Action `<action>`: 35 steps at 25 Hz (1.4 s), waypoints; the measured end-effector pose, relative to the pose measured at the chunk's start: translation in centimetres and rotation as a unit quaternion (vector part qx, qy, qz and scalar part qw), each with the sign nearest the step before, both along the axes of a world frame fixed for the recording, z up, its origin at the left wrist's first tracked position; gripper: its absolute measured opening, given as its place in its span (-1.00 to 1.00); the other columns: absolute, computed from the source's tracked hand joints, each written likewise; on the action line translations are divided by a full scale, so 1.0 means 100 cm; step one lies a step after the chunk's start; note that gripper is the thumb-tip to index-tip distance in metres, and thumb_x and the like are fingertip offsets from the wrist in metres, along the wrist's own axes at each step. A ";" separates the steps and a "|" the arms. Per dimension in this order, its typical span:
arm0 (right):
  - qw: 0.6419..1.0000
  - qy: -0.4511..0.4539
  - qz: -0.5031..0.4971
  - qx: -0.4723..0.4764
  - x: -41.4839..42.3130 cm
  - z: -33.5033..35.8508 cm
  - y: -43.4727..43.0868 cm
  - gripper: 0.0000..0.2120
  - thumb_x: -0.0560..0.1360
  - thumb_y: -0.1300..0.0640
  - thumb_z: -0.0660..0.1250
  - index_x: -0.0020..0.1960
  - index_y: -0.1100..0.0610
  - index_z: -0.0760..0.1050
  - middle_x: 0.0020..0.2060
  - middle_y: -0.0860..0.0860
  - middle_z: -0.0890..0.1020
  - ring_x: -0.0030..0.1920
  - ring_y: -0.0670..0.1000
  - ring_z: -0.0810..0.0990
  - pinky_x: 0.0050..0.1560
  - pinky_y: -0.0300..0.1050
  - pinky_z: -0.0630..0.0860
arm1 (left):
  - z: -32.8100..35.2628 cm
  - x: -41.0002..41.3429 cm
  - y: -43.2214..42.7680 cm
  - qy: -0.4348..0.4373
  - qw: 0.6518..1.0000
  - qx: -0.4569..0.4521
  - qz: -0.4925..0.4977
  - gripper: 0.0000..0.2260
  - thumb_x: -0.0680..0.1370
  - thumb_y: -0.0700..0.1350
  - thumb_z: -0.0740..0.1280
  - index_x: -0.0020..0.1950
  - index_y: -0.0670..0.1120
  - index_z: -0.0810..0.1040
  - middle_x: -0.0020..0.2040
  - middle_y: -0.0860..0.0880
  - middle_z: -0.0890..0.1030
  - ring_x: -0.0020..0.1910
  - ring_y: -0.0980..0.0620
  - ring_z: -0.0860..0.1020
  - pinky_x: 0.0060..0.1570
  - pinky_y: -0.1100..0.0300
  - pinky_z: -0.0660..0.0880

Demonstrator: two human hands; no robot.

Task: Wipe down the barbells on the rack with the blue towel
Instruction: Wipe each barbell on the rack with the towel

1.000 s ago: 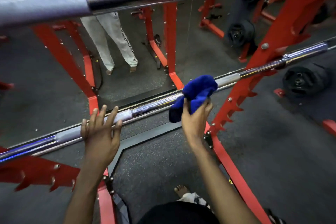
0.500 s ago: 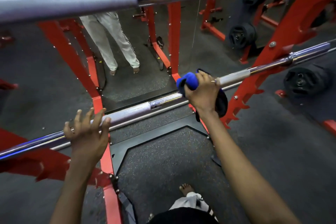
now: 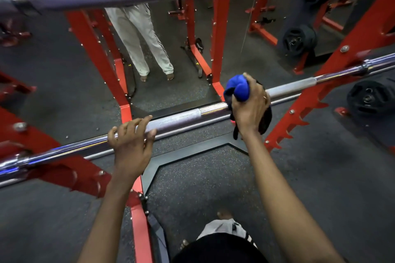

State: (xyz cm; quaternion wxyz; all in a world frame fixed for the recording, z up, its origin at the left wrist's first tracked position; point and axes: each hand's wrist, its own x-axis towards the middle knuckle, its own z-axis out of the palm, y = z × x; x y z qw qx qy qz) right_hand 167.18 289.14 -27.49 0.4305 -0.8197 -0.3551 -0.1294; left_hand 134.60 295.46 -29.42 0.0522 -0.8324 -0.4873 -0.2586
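Right grip (image 3: 249, 104) clasps the blue towel (image 3: 238, 87) around the lower barbell (image 3: 179, 116) at mid-shaft, left grip (image 3: 130, 141) curled round its knurling as a brace; firm, encircling pressure slid along the shaft should wipe best.

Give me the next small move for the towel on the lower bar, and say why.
Probably slide the right grip and its blue towel rightward along the lower barbell: the towel is bunched around the smooth chrome middle, the knurled stretch beside it lies bare, and the left grip holds the bar.
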 end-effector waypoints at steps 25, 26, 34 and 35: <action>0.534 0.734 0.060 0.417 -0.099 -0.001 0.003 -0.63 0.61 -0.18 0.13 -0.22 -0.02 0.53 -0.39 -0.01 0.62 -0.36 0.05 0.60 -0.19 -0.16 0.53 | -0.006 0.000 0.003 -0.005 1.000 -0.011 -0.011 -0.62 0.62 0.17 0.10 0.31 0.06 0.53 0.10 -0.01 0.57 0.16 -0.09 0.40 0.27 -0.13 0.17; 0.535 0.748 0.067 0.388 -0.110 -0.004 0.002 -0.66 0.62 -0.15 0.16 -0.20 -0.01 0.53 -0.37 0.00 0.63 -0.34 0.04 0.63 -0.20 -0.17 0.57 | -0.005 0.000 0.003 -0.002 1.000 -0.014 -0.009 -0.61 0.62 0.17 0.10 0.32 0.05 0.52 0.11 -0.02 0.57 0.16 -0.09 0.40 0.27 -0.14 0.16; 0.822 0.553 -0.003 0.140 -0.145 -0.012 -0.005 -0.36 0.53 -0.23 0.31 0.42 0.18 0.39 0.22 0.13 0.59 0.24 0.08 0.60 0.32 0.00 0.52 | 0.000 -0.001 0.000 -0.010 0.999 -0.038 -0.009 -0.64 0.64 0.18 0.11 0.33 0.09 0.51 0.12 0.01 0.56 0.15 -0.10 0.45 0.29 -0.12 0.17; 0.880 0.468 0.002 0.085 -0.151 -0.023 -0.012 -0.21 0.50 -0.20 0.35 0.55 0.19 0.21 0.40 0.18 0.43 0.38 0.16 0.48 0.43 0.11 0.41 | 0.000 -0.001 -0.002 -0.011 0.999 -0.036 -0.009 -0.65 0.64 0.18 0.12 0.33 0.09 0.51 0.12 0.02 0.56 0.14 -0.09 0.44 0.28 -0.12 0.17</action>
